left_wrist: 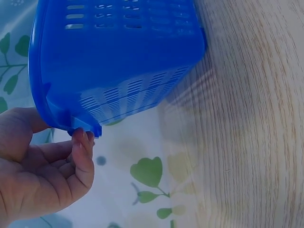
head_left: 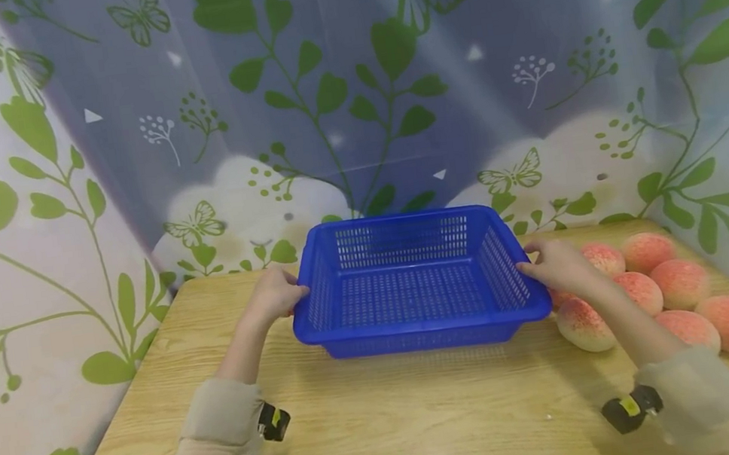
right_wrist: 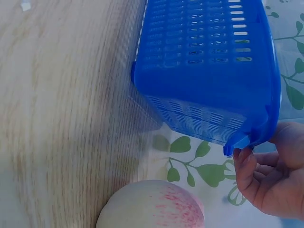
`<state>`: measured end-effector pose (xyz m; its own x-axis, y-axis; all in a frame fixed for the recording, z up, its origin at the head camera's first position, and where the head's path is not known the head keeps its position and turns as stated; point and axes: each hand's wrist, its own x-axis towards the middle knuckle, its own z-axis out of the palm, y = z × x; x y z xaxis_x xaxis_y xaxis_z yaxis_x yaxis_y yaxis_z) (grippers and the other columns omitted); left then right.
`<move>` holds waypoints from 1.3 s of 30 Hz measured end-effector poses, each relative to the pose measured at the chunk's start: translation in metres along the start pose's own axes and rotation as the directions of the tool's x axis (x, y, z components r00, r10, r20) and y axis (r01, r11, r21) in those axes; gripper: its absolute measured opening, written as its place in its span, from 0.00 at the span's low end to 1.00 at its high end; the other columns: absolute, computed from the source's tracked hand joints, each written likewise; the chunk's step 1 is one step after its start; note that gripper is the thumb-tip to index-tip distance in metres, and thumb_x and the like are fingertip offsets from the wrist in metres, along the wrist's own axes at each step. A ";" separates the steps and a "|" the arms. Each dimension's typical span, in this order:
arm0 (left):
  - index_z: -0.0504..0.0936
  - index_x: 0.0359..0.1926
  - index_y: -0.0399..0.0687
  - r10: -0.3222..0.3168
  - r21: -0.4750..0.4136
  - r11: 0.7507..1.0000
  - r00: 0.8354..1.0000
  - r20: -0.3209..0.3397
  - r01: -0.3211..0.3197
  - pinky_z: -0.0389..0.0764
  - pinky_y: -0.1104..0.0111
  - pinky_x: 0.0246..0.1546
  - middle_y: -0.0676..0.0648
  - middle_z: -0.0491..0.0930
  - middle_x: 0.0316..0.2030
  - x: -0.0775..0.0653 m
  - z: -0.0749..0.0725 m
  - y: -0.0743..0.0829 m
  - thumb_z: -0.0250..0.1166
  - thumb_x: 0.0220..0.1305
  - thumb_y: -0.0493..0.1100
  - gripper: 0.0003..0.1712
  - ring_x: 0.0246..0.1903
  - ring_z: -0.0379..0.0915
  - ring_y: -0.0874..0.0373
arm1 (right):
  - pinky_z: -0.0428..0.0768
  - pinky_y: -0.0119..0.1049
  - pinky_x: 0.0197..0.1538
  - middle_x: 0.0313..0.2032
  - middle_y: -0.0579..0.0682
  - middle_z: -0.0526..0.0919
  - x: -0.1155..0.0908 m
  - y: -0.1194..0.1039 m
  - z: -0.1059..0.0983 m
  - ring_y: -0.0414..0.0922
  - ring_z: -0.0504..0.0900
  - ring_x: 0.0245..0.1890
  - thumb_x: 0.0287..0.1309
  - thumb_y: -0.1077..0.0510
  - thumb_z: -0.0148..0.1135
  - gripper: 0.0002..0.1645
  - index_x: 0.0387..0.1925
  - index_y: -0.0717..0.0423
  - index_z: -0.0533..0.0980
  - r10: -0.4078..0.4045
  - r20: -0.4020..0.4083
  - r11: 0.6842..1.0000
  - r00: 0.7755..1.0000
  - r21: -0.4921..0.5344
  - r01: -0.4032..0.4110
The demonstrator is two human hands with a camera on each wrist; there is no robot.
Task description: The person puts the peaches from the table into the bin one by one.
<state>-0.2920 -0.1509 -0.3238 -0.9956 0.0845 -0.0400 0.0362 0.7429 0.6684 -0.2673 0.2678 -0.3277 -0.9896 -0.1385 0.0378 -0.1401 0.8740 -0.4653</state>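
Observation:
A blue plastic basket (head_left: pixel 417 326) with slotted walls and floor sits in the middle of the head view, with nothing inside it. My left hand (head_left: pixel 275 296) pinches its left rim, thumb over the top. In the left wrist view the curled fingers (left_wrist: pixel 81 166) of that hand hook under the rim's edge. On the opposite side, my right hand (head_left: pixel 562 264) grips the right rim the same way. The right wrist view shows its fingertips (right_wrist: pixel 243 154) beneath the rim. Peaches (head_left: pixel 682 283) lie close beside and partly behind the right hand and forearm.
The wooden table (head_left: pixel 387 414) extends under the basket toward me. Several pink and cream peaches cluster at its right side, one peach (right_wrist: pixel 152 206) near the basket in the right wrist view. A printed curtain (head_left: pixel 350 108) with leaves and butterflies hangs along the table's back edge.

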 end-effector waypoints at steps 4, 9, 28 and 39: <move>0.81 0.33 0.29 -0.011 -0.012 1.000 1.000 0.028 0.011 0.75 0.72 0.21 0.48 0.73 0.16 -0.003 -0.001 -0.001 0.59 0.60 0.36 0.10 0.16 0.68 0.60 | 0.80 0.37 0.24 0.32 0.64 0.80 -0.003 0.000 0.000 0.47 0.81 0.25 0.62 0.56 0.54 0.30 0.54 0.79 0.64 0.008 0.015 1.000 1.000 0.013 -0.008; 0.80 0.33 0.30 -0.020 -0.014 1.000 0.999 0.046 0.021 0.73 0.74 0.20 0.48 0.72 0.15 -0.007 -0.003 -0.001 0.59 0.59 0.36 0.09 0.16 0.67 0.60 | 0.79 0.36 0.20 0.28 0.62 0.80 -0.006 0.000 0.001 0.44 0.80 0.20 0.61 0.56 0.54 0.31 0.55 0.79 0.63 0.004 0.024 0.999 1.000 0.034 -0.005; 0.73 0.50 0.23 -0.035 -0.013 0.999 0.996 0.085 0.036 0.74 0.74 0.19 0.45 0.75 0.20 -0.021 -0.002 -0.002 0.59 0.59 0.36 0.21 0.14 0.67 0.62 | 0.75 0.34 0.21 0.27 0.59 0.81 -0.026 -0.001 0.002 0.43 0.79 0.22 0.59 0.55 0.56 0.31 0.53 0.79 0.65 -0.038 0.015 0.999 0.999 0.006 0.038; 0.78 0.41 0.26 -0.034 0.028 0.999 0.991 0.128 0.031 0.76 0.73 0.19 0.45 0.74 0.16 -0.031 -0.007 0.002 0.58 0.58 0.35 0.14 0.13 0.69 0.61 | 0.79 0.39 0.26 0.32 0.63 0.81 -0.032 -0.001 0.002 0.46 0.80 0.25 0.57 0.55 0.56 0.32 0.53 0.80 0.65 -0.067 -0.008 0.997 0.998 -0.024 0.067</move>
<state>-0.2621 -0.1563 -0.3161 -0.9771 0.1434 -0.1571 0.0082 0.7634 0.6459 -0.2352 0.2705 -0.3301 -0.9782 -0.1931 0.0760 -0.2067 0.8736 -0.4406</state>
